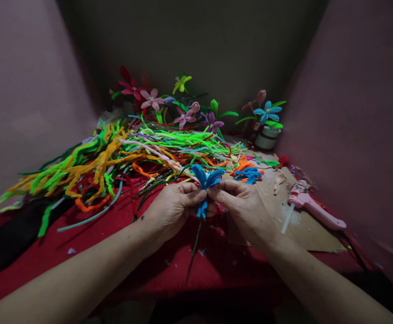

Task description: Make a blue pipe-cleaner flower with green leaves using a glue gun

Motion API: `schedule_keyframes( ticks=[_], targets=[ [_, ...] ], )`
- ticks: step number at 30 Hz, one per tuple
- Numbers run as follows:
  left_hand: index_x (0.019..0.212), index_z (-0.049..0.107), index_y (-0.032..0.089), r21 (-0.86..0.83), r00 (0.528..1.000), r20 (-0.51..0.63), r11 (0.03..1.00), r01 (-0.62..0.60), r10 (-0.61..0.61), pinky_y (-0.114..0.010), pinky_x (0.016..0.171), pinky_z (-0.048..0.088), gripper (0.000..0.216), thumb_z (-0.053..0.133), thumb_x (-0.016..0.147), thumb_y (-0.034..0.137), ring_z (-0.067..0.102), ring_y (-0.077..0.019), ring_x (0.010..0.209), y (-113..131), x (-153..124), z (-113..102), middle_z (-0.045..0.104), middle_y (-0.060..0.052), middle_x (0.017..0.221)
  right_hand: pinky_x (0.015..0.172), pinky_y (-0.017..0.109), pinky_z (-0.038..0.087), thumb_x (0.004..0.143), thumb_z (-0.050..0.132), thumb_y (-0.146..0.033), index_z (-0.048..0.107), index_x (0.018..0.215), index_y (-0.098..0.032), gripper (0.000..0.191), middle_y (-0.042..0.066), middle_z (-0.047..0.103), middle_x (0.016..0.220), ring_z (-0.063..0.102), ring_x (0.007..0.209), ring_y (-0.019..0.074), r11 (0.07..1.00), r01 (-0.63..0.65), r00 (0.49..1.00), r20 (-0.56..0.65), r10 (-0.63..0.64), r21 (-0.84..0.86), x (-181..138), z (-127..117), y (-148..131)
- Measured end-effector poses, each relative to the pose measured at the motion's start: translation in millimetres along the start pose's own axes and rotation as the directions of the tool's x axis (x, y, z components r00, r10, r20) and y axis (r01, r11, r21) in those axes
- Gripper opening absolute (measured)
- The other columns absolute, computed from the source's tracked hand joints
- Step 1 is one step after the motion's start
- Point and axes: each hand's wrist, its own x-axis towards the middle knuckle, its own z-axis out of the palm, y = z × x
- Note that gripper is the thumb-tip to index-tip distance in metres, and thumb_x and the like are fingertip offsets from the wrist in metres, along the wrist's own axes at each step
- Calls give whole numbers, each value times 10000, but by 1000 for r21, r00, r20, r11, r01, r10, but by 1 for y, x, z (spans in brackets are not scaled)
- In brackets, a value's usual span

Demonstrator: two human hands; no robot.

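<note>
My left hand [174, 208] and my right hand [241, 204] meet over the red cloth [91, 243], both pinched on a blue pipe-cleaner flower [205, 178]. Its petals stick up above my fingertips, a blue end curls below them, and a thin green stem [193, 247] hangs down toward me. A big heap of loose pipe cleaners [115, 157] in green, yellow, orange and red lies just beyond my hands.
Finished pipe-cleaner flowers [182, 110] stand along the back wall, some in a small pot [267, 137]. A pink glue gun [309, 208] lies on a cardboard sheet [304, 225] at the right. Orange and blue petal pieces [248, 172] sit behind my right hand.
</note>
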Motion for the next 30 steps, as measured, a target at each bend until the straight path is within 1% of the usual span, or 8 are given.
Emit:
schedule_keyframes(
  ticks=[5, 9, 12, 16, 19, 22, 26, 30],
  targets=[
    [595, 617, 101, 42, 998, -54, 999, -28, 30, -264, 575, 470, 215, 761, 619, 258, 583, -137, 510, 1, -2, 0, 641, -53, 554, 576, 258, 465, 738, 643, -321, 689, 737, -167, 162, -2, 615, 627, 538, 574, 118, 996, 67, 997, -28, -69, -65, -2, 0, 3],
    [564, 632, 122, 205, 981, -112, 970, -130, 155, -240, 575, 455, 160, 744, 630, 213, 570, -117, 514, 4, -6, 2, 642, -21, 555, 709, 310, 479, 723, 662, -339, 711, 750, -187, 162, 23, 650, 731, 574, 708, 162, 982, 128, 986, -91, -141, -138, -1, -2, 12],
    [563, 667, 128, 293, 962, -143, 939, -182, 231, -229, 582, 450, 108, 758, 596, 177, 550, -106, 518, 8, -10, 6, 648, -10, 566, 726, 328, 481, 692, 689, -346, 712, 752, -190, 169, 38, 659, 773, 577, 738, 179, 973, 145, 971, -165, -176, -181, -1, -2, 19],
    [571, 694, 136, 328, 952, -139, 920, -216, 273, -228, 576, 453, 67, 757, 587, 152, 536, -103, 502, 11, -13, 10, 647, -3, 546, 754, 335, 471, 699, 686, -317, 728, 804, -198, 164, 34, 662, 782, 573, 769, 183, 986, 138, 976, -156, -152, -94, -3, 1, 22],
    [604, 706, 133, 291, 962, -103, 933, -213, 252, -231, 604, 466, 44, 749, 601, 144, 557, -108, 534, 11, -12, 7, 665, -9, 578, 747, 316, 464, 737, 657, -289, 731, 817, -216, 131, 13, 649, 793, 562, 769, 167, 985, 160, 984, -94, -154, 63, -6, 7, 23],
    [627, 704, 123, 187, 978, -57, 965, -186, 200, -237, 660, 482, 64, 754, 603, 153, 598, -122, 603, 8, -9, 2, 690, -26, 639, 734, 291, 455, 746, 654, -259, 724, 786, -227, 87, -3, 623, 808, 546, 781, 153, 976, 178, 980, -107, -165, 129, -9, 12, 22],
    [536, 647, 113, 55, 990, -52, 990, -132, 135, -229, 602, 481, 133, 777, 552, 134, 592, -118, 554, 8, -6, -1, 658, -22, 571, 800, 279, 428, 768, 637, -249, 716, 737, -241, 85, -12, 592, 799, 524, 845, 150, 974, 208, 976, -82, -201, 92, -11, 14, 21],
    [566, 664, 87, 38, 999, -37, 999, 13, -11, -241, 534, 474, 159, 800, 493, 123, 591, -136, 515, 13, -7, -1, 659, -54, 570, 802, 299, 431, 769, 633, -296, 720, 723, -236, 115, 5, 599, 831, 524, 840, 163, 976, 215, 972, -100, -212, 18, -14, 14, 24]
  ],
)
